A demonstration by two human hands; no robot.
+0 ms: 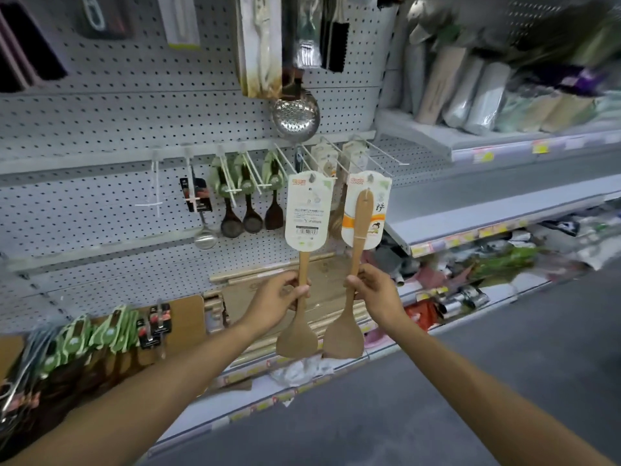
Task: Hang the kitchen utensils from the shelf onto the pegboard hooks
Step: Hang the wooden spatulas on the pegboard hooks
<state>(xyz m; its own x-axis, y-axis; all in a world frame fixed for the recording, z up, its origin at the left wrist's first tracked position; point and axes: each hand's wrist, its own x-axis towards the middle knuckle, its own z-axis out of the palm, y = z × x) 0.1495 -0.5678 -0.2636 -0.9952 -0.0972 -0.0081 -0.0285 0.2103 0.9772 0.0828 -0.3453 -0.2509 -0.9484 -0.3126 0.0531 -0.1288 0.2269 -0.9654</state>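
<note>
While each grasps a handle, left hand [280, 299] and right hand [376, 290] hold two wooden spatulas, blades down: left spatula [299, 334], right spatula [346, 334], one card each, tops level with the white hooks [336, 159]. Pegboard [117, 112] behind: three dark spoons [248, 210], one ladle [205, 235], one skimmer [295, 117].

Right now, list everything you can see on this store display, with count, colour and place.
wooden spatulas: two, tan, carded, held up before the pegboard
pegboard: one, grey, behind
wire hooks: several, white, mid rail
dark ladles: three, brown, hanging mid left
steel ladle: one, silver, left of those
skimmer: one, silver, upper centre
green-carded utensils: several, lower left
shelves: grey, right, blurred goods
hands: left, right, each gripping one spatula handle
</note>
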